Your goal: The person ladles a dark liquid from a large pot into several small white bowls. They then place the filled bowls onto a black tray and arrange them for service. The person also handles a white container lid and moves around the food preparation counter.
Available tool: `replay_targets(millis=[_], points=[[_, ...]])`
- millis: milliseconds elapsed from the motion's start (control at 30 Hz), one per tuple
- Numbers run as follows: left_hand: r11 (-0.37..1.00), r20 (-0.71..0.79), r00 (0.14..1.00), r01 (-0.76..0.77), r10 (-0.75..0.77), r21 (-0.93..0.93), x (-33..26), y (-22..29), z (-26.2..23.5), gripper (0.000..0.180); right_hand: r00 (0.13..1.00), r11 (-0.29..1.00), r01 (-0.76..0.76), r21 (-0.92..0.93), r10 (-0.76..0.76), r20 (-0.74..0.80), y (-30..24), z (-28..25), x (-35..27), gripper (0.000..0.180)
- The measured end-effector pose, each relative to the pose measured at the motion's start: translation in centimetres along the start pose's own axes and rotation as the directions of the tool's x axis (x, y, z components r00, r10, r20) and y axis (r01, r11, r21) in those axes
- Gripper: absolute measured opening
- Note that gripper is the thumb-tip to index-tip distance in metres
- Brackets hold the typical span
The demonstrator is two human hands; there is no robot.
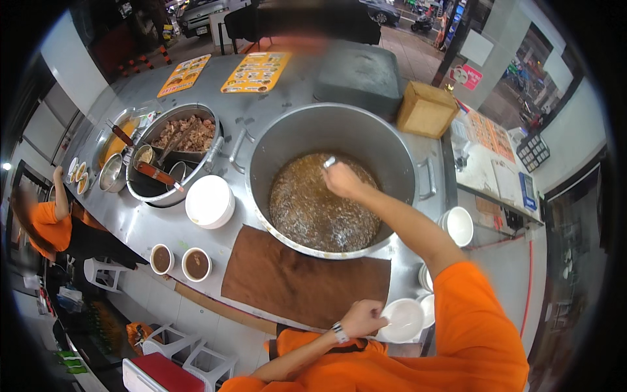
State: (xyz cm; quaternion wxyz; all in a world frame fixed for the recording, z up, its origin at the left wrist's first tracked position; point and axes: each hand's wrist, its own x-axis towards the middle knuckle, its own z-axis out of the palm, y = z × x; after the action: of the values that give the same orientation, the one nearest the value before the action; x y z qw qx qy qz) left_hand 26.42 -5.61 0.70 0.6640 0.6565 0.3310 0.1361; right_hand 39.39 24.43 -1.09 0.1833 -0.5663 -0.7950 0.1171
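A large grey metal pot stands on the steel table, with brown, bubbling broth low inside it. Over the broth my right hand is closed round a shiny metal handle; whatever is at its lower end is hidden. Near the table's front edge my left hand pinches the rim of a white bowl. More white bowls sit right beside that one. A brown cloth lies between the pot and my left hand.
Left of the pot are a white bowl stack, two filled bowls and a divided pot of meat with wooden-handled tools. More bowls stand to the right. A person in orange works at far left. Yellow menus lie behind.
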Motion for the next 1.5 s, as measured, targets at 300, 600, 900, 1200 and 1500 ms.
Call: replay_targets(millis=[300, 600, 900, 1200, 1500], points=[[0.846, -0.219, 0.959, 0.038, -0.18, -0.532, -9.3, -12.5, -8.6, 0.031, 0.972, 0.967, 0.118, 0.224, -0.159, 0.171, -0.5, 5.1, -1.9, 0.022], [0.757, -0.475, 0.843, -0.133, -0.253, -0.639, -12.6, -10.9, -12.4, 0.031, 0.896, 0.95, -0.202, 0.239, 0.081, 0.436, 2.0, -0.3, -4.4, 0.026], [0.6, -0.595, 0.781, -0.389, -0.187, -0.699, -14.4, -13.4, -13.3, 0.036, 0.999, 0.998, -0.033, -0.049, 0.033, -0.003, 3.9, 2.9, -1.4, 0.034], [0.377, -0.6, 0.774, -0.503, -0.204, -0.778, -14.7, -11.4, -14.2, 0.046, 0.995, 0.999, 0.013, -0.049, -0.008, 0.099, 0.2, 5.3, 1.4, 0.033], [0.436, -0.629, 0.754, -0.509, -0.188, -0.742, -14.6, -13.2, -14.6, 0.053, 0.965, 0.98, 0.072, 0.187, -0.115, 0.235, -0.6, 3.2, -2.7, 0.02]])
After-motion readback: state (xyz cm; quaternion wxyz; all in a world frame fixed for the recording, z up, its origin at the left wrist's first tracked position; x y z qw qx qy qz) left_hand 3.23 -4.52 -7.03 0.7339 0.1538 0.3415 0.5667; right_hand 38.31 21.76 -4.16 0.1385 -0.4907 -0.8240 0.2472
